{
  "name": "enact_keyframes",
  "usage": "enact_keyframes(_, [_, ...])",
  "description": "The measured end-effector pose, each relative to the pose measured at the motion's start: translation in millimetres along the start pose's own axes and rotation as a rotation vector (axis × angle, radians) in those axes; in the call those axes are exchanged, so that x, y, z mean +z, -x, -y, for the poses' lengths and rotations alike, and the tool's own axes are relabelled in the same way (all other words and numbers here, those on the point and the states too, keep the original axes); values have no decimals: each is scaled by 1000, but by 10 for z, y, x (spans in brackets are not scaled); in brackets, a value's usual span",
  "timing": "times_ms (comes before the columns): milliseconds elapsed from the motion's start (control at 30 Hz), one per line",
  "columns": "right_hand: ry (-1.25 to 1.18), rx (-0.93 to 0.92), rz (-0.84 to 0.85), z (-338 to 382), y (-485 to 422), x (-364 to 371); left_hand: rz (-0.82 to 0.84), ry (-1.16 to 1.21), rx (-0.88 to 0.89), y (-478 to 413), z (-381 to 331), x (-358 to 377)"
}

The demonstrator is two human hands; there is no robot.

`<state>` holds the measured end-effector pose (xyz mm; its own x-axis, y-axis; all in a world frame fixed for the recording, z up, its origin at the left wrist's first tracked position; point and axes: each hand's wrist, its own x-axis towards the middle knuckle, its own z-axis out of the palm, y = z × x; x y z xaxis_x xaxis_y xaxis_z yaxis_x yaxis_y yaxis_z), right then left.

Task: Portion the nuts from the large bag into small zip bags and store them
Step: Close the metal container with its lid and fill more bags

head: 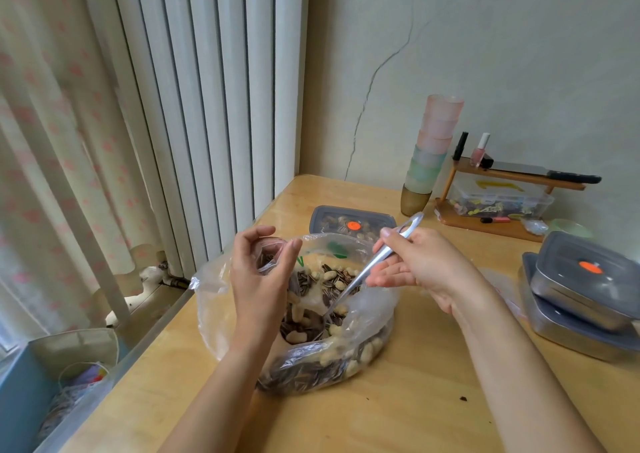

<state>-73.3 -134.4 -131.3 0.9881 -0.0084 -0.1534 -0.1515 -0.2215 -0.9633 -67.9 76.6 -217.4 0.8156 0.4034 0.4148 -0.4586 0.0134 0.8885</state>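
— Starting with the left hand [259, 276], centre of the frame?
— Yes. Curled half closed, thumb and fingertips pinching the rim of the small zip bag [268, 257] and keeping its mouth agape. Striped seeds visible inside.
— Held over the large bag [214, 300]?
— Right above its left side. Slumped open on the wooden table [398, 400], lower centre, full of peanuts and sunflower seeds [332, 276].
— And the right hand [419, 265]?
— Just right of centre, palm turned up. Pinches the handle of a metal spoon [367, 269] between thumb and forefinger, other fingers stretched loosely out beneath. Slants down and left from there, tip buried among the peanuts and sunflower seeds in the large bag.
— Anything else nearby?
— Behind the large bag, a grey-lidded box [349, 218] with nuts inside and an orange dot on top. At the right edge, two lidded metal tins [581, 300] stacked askew. Farther back, upper right, a tower of pastel cups [433, 147] beside a small wooden shelf [512, 175] carrying a knife [540, 172] and a nail-polish bottle [480, 151].
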Motion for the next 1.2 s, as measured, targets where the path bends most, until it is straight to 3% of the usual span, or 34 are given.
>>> enact_keyframes(133, [53,-13,-125,13,-8,-147,25,-42,-26,-16,60,-13])
enact_keyframes(233, [90,-47,-220,13,-28,-224,64,-205,9,-1,102,6])
enact_keyframes(500, [127,-161,-424,53,-36,-305,323,-436,-68,35,246,11])
enact_keyframes(800, [122,-129,-474,-4,-73,-324,306,-372,-106,33,203,-2])
enact_keyframes(1000, [88,-143,-529,8,-66,-359,457,-445,-95,71,208,1])
enact_keyframes(1100, [167,-177,-539,30,-42,-348,481,-512,-80,90,258,-5])
enact_keyframes(1200, [302,-193,-512,39,-27,-297,405,-498,-87,82,265,-8])
